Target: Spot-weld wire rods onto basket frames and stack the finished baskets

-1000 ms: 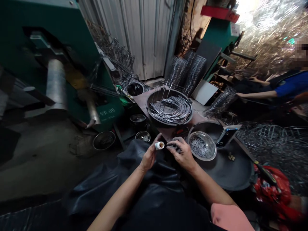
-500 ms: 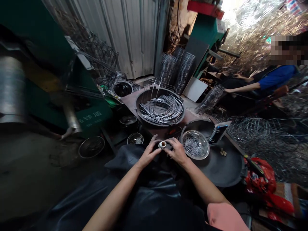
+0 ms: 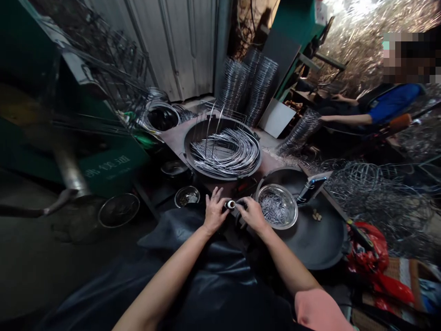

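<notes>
Now, just left of a steel bowl (image 3: 276, 207) of cut wire, the left hand (image 3: 215, 212) pinches a white spool (image 3: 230, 204) narrowly in its fingertips; the right hand (image 3: 253, 214), curled, sits at the spool's other end, its grip impossible to tell.

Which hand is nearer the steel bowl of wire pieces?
Right. The right hand is at the edge of the steel bowl; the left hand is farther away, left of the right hand.

The rust-brown steel bench (image 3: 172, 138) (scuffed along its top) carries a wide black pan (image 3: 188, 147) heaped with bent wire loops (image 3: 223, 151).
</notes>
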`<state>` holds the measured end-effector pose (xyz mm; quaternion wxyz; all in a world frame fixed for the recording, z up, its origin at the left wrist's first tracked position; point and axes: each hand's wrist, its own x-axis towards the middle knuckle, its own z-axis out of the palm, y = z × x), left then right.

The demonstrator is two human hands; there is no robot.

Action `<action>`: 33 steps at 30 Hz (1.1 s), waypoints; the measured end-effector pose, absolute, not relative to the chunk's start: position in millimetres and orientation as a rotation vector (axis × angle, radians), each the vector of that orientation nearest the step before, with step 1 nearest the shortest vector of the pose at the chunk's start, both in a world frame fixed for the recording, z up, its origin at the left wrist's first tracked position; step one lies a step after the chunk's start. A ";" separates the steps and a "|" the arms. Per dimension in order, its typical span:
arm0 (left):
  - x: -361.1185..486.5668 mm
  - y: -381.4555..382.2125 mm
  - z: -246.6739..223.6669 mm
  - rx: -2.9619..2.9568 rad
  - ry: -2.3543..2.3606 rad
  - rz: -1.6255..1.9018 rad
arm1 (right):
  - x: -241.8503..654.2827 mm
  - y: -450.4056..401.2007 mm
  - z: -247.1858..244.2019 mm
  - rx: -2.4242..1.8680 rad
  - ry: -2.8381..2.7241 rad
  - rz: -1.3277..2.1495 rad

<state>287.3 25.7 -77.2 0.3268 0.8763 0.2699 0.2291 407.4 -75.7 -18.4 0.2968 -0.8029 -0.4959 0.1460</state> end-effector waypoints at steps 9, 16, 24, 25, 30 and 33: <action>291.9 22.0 -85.2 2.366 0.741 0.526 | 409.8 -61.9 -7.1 -2.667 -1.411 0.575; 309.3 21.1 -94.2 2.280 0.865 0.368 | 411.6 -50.1 -11.4 -2.833 -1.554 0.439; 319.0 23.9 -112.3 2.222 0.963 0.136 | 415.0 -38.9 -23.4 -2.845 -1.634 0.553; 319.5 24.5 -114.0 2.227 0.968 0.127 | 415.4 -39.0 -24.2 -2.846 -1.633 0.556; 320.5 26.7 -118.6 2.243 0.966 0.140 | 417.7 -41.3 -26.0 -2.848 -1.616 0.563; 319.7 26.5 -117.8 2.240 0.958 0.161 | 419.5 -43.3 -25.7 -2.835 -1.596 0.546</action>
